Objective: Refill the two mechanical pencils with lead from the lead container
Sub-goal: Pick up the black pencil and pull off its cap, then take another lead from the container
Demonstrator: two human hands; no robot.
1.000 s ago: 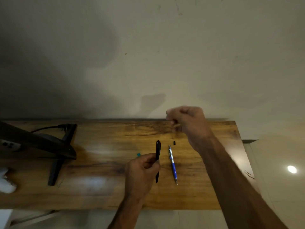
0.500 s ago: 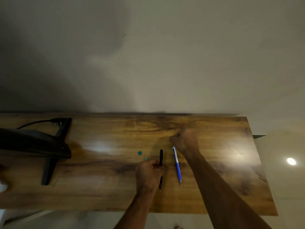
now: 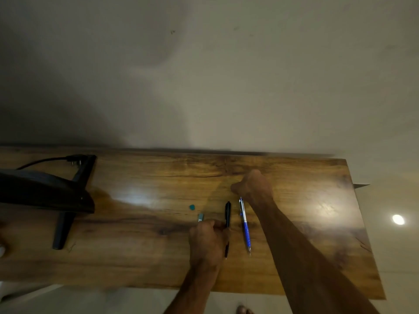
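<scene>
- Right now my left hand (image 3: 208, 240) grips the black pencil (image 3: 227, 211) around its middle, fingers (image 3: 218, 224) curled over the barrel.
- The black pencil runs lengthwise away from me. Its top end sticks out beyond my knuckles and its tip pokes out below my hand on the near side. I cannot tell whether it rests on the counter (image 3: 136, 257) or sits just above it.
- My right hand (image 3: 254, 186) is farther out on the counter with its fingers curled together into a fist. I cannot tell whether anything is inside it.
- The blue pencil (image 3: 245, 227) lies flat on the counter just to the right of the black one and roughly parallel to it, with its silver top end away from me and its tip toward me. Neither hand touches it, though its top end comes close to my right fist.
- The lead container (image 3: 200, 217), a small grey-green piece, lies on the counter just beyond my left knuckles, to the left of the black pencil.
- A small teal piece (image 3: 192, 207) lies a little farther out and to the left of it, apart from it.
- At the far left a dark monitor (image 3: 45, 193) stands on its black stand (image 3: 60, 232), with a cable (image 3: 45, 160) plugged in behind.
</scene>
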